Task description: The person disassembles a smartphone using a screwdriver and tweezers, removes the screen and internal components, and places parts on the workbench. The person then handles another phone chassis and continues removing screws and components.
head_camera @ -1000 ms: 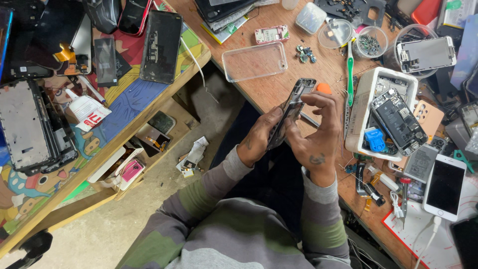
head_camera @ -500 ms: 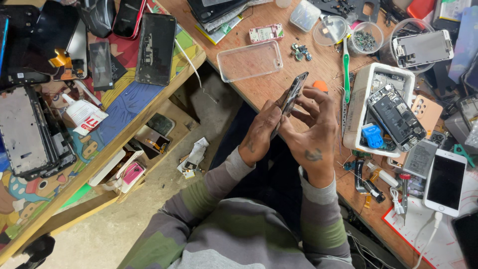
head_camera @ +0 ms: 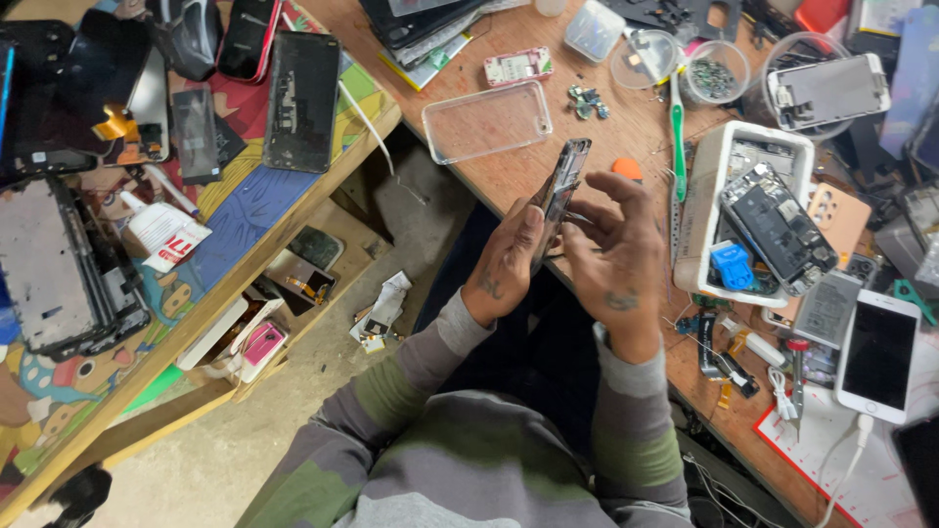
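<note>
A dark opened phone body stands on edge between my hands, above the front edge of the wooden workbench. My left hand grips its lower part from the left. My right hand touches its inner side with the fingertips, fingers spread. A clear phone case lies just beyond the phone. An orange pick and a green-handled tool lie to the right of it.
A white tray holds phone parts and a blue piece. A white phone lies at right, plugged into a cable. Small clear dishes sit at the back. Left, a second bench carries dark phones, screens and a glue bottle.
The phone body has turned from showing its open face to nearly edge-on and more upright. Both hands stayed on it and barely shifted.
</note>
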